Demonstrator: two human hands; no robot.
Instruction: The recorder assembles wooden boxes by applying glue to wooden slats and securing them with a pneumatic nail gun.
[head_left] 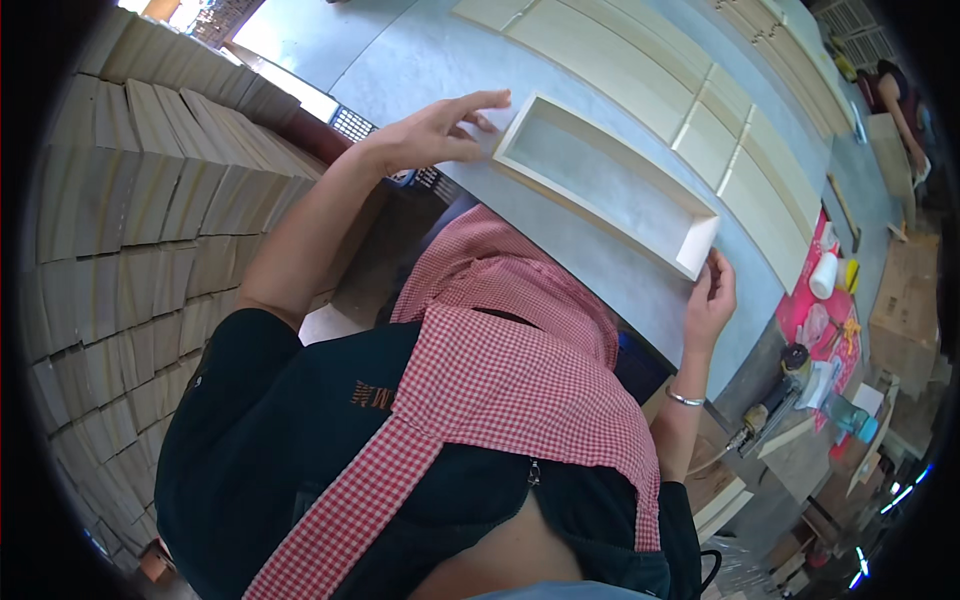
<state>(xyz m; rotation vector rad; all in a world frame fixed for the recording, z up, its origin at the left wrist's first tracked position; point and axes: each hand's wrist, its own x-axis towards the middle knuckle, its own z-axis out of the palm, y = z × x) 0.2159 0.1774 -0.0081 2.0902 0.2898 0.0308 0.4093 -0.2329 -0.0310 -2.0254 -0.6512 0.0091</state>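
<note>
On the light grey worktable [390, 55] lies a long, narrow frame of pale wood [600, 218], like the four sides of a drawer. Its grey-blue inside looks like the tabletop showing through. At the frame's left end is my left hand [440, 130], fingers spread and thumb apart, holding nothing. A small gap seems to part it from the wood. My right hand [712, 295] is at the near right corner, with bent fingers and thumb against the end piece; part of that contact is hidden.
Pale wooden panels [620, 75] lie in a row beyond the frame. Tall stacks of boards [150, 190] fill the left side. At the right are a white bottle [823, 275], a nail gun-like tool [755, 425] and a clear bottle [850, 418]. Another person's arm [900, 120] shows far right.
</note>
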